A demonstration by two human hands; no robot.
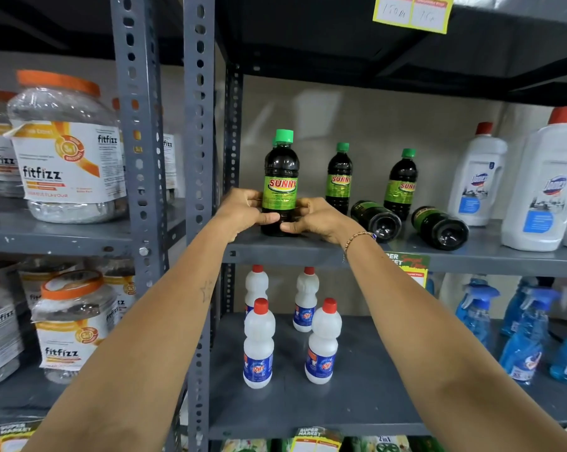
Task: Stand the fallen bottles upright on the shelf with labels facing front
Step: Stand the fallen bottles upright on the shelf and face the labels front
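A dark SUNNY bottle (281,177) with a green cap stands upright at the front left of the grey shelf (308,252), its label facing me. My left hand (243,212) and my right hand (318,218) both grip its lower half from either side. Behind it to the right, two more SUNNY bottles stand upright (339,177) (402,184). Two others lie on their sides with their bases toward me (376,220) (440,227).
Large white red-capped jugs (477,177) (546,187) stand at the shelf's right end. Small white bottles (258,344) and blue spray bottles (523,340) fill the shelf below. Fitfizz jars (67,151) sit on the left rack beyond the perforated steel uprights (199,125).
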